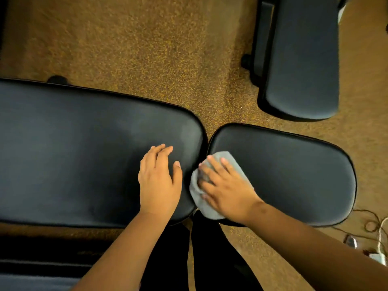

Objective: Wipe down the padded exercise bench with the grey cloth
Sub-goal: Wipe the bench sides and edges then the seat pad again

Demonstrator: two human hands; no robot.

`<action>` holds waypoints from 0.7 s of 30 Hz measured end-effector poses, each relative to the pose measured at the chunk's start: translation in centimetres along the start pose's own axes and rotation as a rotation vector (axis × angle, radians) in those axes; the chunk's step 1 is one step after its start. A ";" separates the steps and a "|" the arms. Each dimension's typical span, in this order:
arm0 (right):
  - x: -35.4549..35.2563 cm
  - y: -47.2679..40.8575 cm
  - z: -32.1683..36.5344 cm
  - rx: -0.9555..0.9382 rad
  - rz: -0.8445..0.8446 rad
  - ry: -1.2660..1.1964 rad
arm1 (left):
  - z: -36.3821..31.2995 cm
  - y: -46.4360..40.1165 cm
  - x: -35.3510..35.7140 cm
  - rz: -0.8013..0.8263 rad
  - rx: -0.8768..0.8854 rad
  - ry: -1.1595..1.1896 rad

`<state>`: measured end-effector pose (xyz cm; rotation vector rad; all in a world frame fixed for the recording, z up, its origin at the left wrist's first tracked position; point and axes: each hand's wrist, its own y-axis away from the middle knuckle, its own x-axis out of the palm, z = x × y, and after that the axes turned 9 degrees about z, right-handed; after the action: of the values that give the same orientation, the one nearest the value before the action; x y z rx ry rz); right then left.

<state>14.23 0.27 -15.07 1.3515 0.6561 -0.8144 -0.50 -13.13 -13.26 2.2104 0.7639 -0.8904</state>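
Observation:
The black padded bench lies across the view in two parts: a long back pad (73,154) on the left and a shorter seat pad (294,175) on the right, with a narrow gap between them. My left hand (158,181) rests flat on the right end of the long pad, fingers straight. The grey cloth (227,159) lies bunched at the left end of the seat pad, hanging over the gap. My right hand (225,185) presses down on the cloth with spread fingers.
A second black padded bench (302,59) stands at the upper right on the speckled brown floor (136,49). Cables and a charger (375,244) lie on the floor at the lower right. A dark frame part (42,267) sits at the lower left.

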 end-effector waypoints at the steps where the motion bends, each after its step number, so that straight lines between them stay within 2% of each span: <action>1: 0.2 -0.4 0.2 -0.074 0.027 0.035 | -0.1 0.1 0.3 0.016 0.006 -0.006; 3: -0.4 -2.2 -0.6 -0.183 0.035 0.088 | -0.4 0.1 0.7 0.045 0.018 -0.006; 7: -2.2 -5.2 -3.4 -0.222 -0.042 0.051 | -0.7 -0.1 1.2 0.068 0.070 -0.013; 10: -2.2 -5.6 -3.3 -0.128 -0.129 -0.029 | -0.7 -0.2 1.0 0.083 0.075 -0.012; 13: -1.3 -4.3 -2.4 0.058 -0.214 -0.037 | -0.4 0.0 0.6 0.097 0.078 -0.008; 17: 0.3 -1.0 0.3 0.298 -0.199 -0.067 | 0.5 1.1 -0.5 0.108 0.105 -0.008; 21: 0.8 -0.3 0.2 0.263 -0.126 -0.030 | 1.6 2.1 -0.7 0.119 0.075 -0.009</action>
<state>14.47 -0.09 -15.88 1.5426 0.6309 -1.0489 -0.07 -15.81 -12.94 2.2896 0.5963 -0.8821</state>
